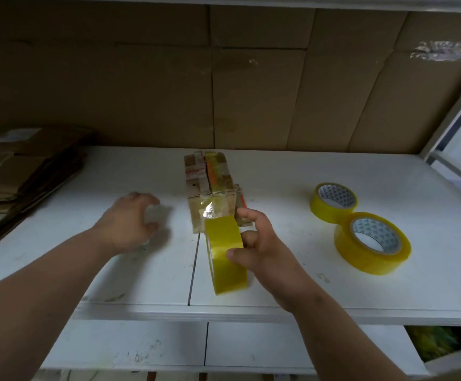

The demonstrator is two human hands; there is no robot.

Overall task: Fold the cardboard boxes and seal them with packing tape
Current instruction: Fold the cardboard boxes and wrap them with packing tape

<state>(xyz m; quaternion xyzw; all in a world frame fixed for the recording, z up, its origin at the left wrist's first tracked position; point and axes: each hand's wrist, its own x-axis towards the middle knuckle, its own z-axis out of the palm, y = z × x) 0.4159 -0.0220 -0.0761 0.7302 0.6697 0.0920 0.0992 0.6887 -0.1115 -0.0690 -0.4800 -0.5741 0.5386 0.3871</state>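
A small brown cardboard box (210, 185), patched with old tape, lies on the white shelf (278, 284) in the middle. My right hand (267, 251) grips a yellow roll of packing tape (225, 259) held on edge just in front of the box. A strip of tape runs from the roll up onto the box's near face (215, 210). My left hand (130, 224) hovers to the left of the box with fingers curled and apart, holding nothing that I can make out.
Two more yellow tape rolls (333, 202) (372, 242) lie flat on the shelf to the right. A stack of flattened cardboard boxes (23, 174) rests at the far left. Large brown cartons (223, 86) line the back.
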